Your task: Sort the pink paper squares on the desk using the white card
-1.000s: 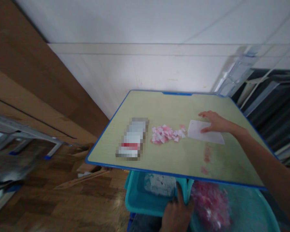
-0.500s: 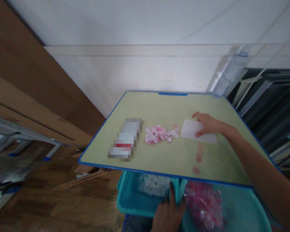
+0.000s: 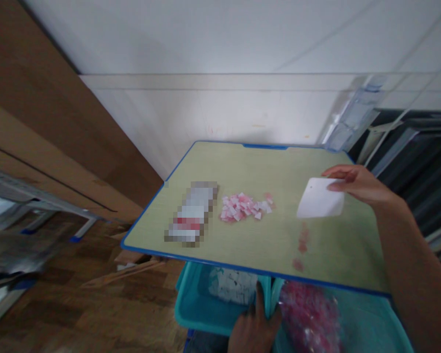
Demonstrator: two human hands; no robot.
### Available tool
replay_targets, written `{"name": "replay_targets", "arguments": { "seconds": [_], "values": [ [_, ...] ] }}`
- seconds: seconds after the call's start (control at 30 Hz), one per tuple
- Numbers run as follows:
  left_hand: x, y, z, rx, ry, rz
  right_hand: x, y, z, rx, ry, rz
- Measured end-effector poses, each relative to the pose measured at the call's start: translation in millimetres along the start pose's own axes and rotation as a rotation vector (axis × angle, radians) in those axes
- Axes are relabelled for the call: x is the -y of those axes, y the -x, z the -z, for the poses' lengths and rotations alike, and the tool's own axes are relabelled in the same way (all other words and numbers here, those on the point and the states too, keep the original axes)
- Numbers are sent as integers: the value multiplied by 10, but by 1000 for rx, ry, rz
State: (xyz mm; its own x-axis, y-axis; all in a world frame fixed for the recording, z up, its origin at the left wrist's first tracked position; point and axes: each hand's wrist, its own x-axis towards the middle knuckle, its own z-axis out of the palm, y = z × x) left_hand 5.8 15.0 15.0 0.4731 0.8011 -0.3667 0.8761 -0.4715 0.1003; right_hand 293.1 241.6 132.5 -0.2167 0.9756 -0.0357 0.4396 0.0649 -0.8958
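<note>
My right hand pinches the upper right edge of a white card. The card has rounded corners and a small hole, and is tilted over the right half of a pale yellow table with a blue rim. To its left lies a pile of small pink and white square pieces. My left hand is below the table's front edge, beside the rims of two teal bins. Its index finger is stretched out and the thumb stands apart, with nothing visible in it.
Left of the pile lies a pixelated flat item. The left teal bin contains white pieces; the right one holds a clear bag of pink pieces. Pinkish smears mark the tabletop. A clear plastic bottle stands behind, near a white wall.
My right hand has moved right, and the white card has gone from lying flat to being lifted and tilted. My left hand stays at the bins.
</note>
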Motion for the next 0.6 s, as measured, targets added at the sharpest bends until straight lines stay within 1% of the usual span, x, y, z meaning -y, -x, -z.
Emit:
{"name": "replay_targets", "arguments": {
  "seconds": [0.07, 0.13, 0.27, 0.43, 0.53, 0.6],
  "values": [
    [-2, -2, -6, 4, 6, 0, -118, 14, 84, -147, -28, 8],
    [2, -4, -14, 3, 10, -4, -227, 9, 145, -206, -62, -32],
    [7, -8, -35, -10, 15, -22, -335, -9, 190, -191, -96, -135],
    [-2, 3, -10, 17, 21, -6, -327, -12, 157, -135, 56, -136],
    [-4, 8, 21, 36, 28, -10, -305, -12, 135, -119, 82, -129],
    [-4, 8, 28, 26, 26, -9, -291, -14, 120, -95, 94, -126]
  ]
}}
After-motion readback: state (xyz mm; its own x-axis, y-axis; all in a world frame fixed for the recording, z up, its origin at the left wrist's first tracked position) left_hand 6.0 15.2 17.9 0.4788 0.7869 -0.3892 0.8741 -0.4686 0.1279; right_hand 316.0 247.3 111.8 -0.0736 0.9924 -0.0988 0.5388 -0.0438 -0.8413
